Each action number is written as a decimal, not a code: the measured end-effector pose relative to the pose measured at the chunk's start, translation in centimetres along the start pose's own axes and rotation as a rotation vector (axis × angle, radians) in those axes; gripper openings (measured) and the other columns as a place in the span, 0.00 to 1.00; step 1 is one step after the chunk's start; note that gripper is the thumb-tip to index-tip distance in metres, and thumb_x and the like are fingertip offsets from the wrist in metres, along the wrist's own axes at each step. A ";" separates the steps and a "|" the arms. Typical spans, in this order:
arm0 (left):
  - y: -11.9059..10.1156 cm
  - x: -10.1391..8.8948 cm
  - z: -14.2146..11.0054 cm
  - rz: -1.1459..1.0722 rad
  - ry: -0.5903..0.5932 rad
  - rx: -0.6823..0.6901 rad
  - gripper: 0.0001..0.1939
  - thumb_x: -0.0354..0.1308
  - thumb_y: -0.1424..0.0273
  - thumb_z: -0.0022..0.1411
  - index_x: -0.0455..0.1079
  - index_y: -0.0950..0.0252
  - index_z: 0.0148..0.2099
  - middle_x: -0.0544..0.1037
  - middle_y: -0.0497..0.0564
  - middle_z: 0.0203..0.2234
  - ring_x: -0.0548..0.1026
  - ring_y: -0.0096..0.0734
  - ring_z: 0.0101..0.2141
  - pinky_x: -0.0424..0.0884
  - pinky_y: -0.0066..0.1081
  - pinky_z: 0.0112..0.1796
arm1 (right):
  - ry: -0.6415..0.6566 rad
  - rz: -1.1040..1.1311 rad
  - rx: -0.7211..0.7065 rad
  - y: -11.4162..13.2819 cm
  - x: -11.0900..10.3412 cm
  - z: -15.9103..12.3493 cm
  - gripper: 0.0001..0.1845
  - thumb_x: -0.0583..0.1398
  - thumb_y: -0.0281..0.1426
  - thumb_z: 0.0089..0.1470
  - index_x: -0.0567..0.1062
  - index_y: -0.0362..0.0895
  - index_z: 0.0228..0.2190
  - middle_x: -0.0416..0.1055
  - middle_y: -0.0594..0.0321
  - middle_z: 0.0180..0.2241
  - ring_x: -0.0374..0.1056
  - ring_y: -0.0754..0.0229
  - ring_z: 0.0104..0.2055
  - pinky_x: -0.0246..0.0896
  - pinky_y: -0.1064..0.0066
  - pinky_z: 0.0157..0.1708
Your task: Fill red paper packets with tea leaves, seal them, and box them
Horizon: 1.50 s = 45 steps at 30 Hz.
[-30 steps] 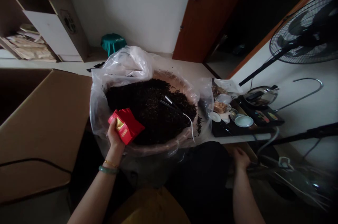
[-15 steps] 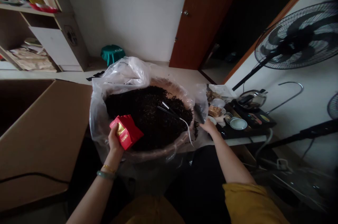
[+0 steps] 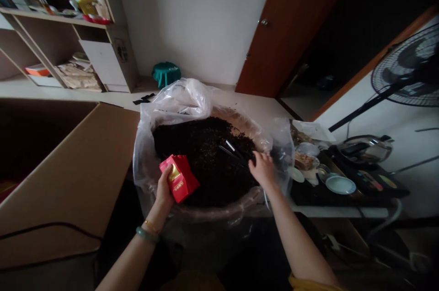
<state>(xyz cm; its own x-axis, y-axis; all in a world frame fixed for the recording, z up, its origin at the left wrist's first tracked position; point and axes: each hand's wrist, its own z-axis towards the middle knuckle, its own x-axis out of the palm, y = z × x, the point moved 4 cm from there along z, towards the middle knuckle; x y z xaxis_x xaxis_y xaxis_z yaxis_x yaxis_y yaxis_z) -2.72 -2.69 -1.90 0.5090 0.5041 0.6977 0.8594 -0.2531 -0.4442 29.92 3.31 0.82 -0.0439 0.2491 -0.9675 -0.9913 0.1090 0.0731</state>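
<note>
My left hand [image 3: 165, 189] is closed round a stack of red packets [image 3: 180, 180] with gold markings, over the left front of a large basket. Clear plastic [image 3: 146, 163] lines the basket, which holds a heap of dark, dry leaves [image 3: 202, 163]. On the leaves lies a black tong-like tool [image 3: 235, 151] with a light strip on one arm. My right hand [image 3: 263, 170] is over the basket's right side at the rear end of this tool, thumb apart from the fingers. Whether it touches the tool is hidden. A white cord [image 3: 266, 200] shows below that hand.
At left stands an open cardboard box [image 3: 99, 158]. On the right, a low table bears a white bowl [image 3: 340, 184], small dishes and a kettle [image 3: 366, 149]. Behind it is a standing fan [image 3: 408, 69]. A green-covered bin [image 3: 166, 74] stands by the wall, near shelves [image 3: 58, 19].
My right hand has moved left from the table's edge to the tool's rear end over the basket. The left hand still holds the red packets. The view has swung left.
</note>
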 end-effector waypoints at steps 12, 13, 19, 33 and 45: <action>-0.7 0.2 -0.6 0.402 -0.085 0.292 0.16 0.63 0.72 0.54 0.66 0.64 0.45 0.77 0.49 0.28 0.76 0.29 0.23 0.75 0.27 0.27 | 0.233 0.080 -0.059 5.8 0.4 -0.7 0.14 0.55 0.25 0.56 0.67 0.39 0.46 0.67 0.48 0.47 0.70 0.54 0.44 0.64 0.68 0.39; -1.0 0.0 -0.6 0.434 -0.106 0.336 0.20 0.64 0.71 0.53 0.65 0.62 0.48 0.76 0.49 0.31 0.76 0.29 0.25 0.75 0.27 0.28 | 0.235 0.115 -0.110 6.4 0.4 -1.9 0.14 0.55 0.25 0.56 0.66 0.40 0.46 0.67 0.50 0.46 0.71 0.55 0.43 0.65 0.69 0.38; -3.6 -1.4 0.6 0.730 -0.277 0.570 0.45 0.65 0.64 0.52 0.44 0.58 0.66 0.69 0.56 0.51 0.73 0.39 0.48 0.71 0.36 0.49 | 0.321 0.117 -0.365 8.3 1.0 -8.1 0.15 0.57 0.23 0.55 0.67 0.44 0.45 0.68 0.55 0.43 0.72 0.55 0.41 0.67 0.68 0.36; -6.3 9.5 4.7 1.880 -0.167 1.224 0.44 0.61 0.62 0.53 0.48 0.75 0.66 0.43 0.75 0.65 0.43 0.67 0.64 0.49 0.57 0.59 | -0.073 -0.018 0.373 -6.6 -1.2 2.2 0.27 0.55 0.37 0.57 0.68 0.32 0.52 0.67 0.38 0.47 0.62 0.39 0.53 0.57 0.53 0.49; -3.4 19.0 15.4 2.073 -0.258 1.156 0.24 0.46 0.68 0.63 0.62 0.71 0.59 0.75 0.67 0.47 0.67 0.57 0.50 0.63 0.49 0.47 | -0.198 -0.040 0.608 -9.1 0.1 4.7 0.25 0.54 0.39 0.56 0.68 0.40 0.52 0.63 0.41 0.52 0.58 0.39 0.54 0.56 0.51 0.47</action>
<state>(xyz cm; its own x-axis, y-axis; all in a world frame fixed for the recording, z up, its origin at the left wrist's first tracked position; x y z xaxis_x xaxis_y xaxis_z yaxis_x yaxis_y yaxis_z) 3.30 20.46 4.22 0.2307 0.3704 -0.8998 -0.9657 -0.0259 -0.2583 39.53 6.90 1.18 0.0733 0.4002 -0.9135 -0.7418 0.6341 0.2183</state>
